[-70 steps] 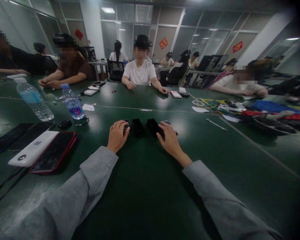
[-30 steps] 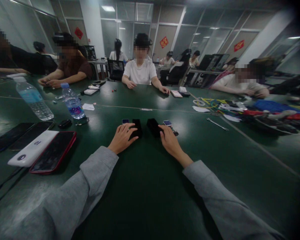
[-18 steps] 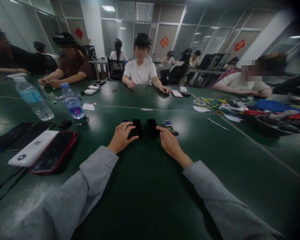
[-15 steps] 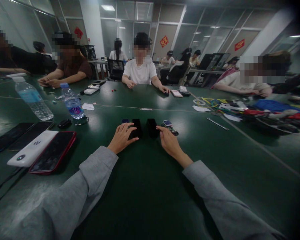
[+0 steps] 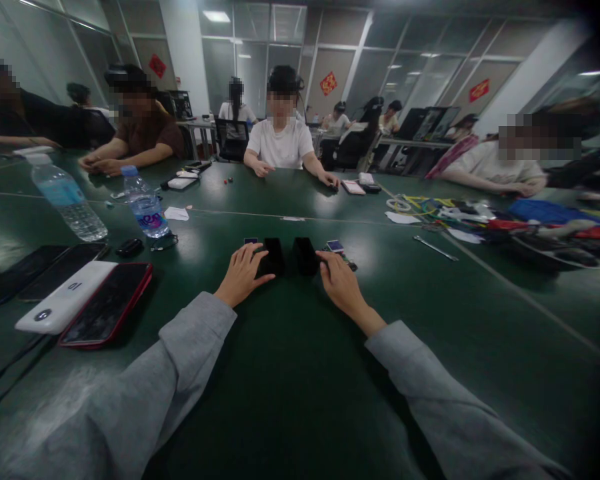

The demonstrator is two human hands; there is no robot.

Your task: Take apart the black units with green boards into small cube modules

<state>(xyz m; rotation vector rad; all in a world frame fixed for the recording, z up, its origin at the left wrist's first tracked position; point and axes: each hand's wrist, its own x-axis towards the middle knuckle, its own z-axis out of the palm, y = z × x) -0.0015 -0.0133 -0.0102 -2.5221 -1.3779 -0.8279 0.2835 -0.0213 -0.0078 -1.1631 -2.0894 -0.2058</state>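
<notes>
Two small black boxes stand side by side on the dark green table (image 5: 280, 373), a narrow gap between them. My left hand (image 5: 240, 275) is at the left box (image 5: 275, 256), thumb and fingers apart, fingertips close to its left side; I cannot tell whether they touch it. At the right box (image 5: 304, 256), my right hand (image 5: 340, 280) rests with loosely bent fingers, the fingertips at its right edge. Partly behind my left fingers lies a small part with a bluish screen (image 5: 251, 241). A similar screened circuit board (image 5: 335, 246) lies beyond my right hand, partly covered by it.
To the left lie a red-cased phone (image 5: 111, 303), a white power bank (image 5: 70, 293), dark phones (image 5: 63, 267) and two water bottles (image 5: 145, 207). On the right are a wrench (image 5: 435, 248) and a heap of cables (image 5: 430, 207). Several people sit around the table.
My left hand has shifted right from the screened part to the left box. The right box, slanted earlier, now sits straighter. In the last half second my hands have barely moved.
</notes>
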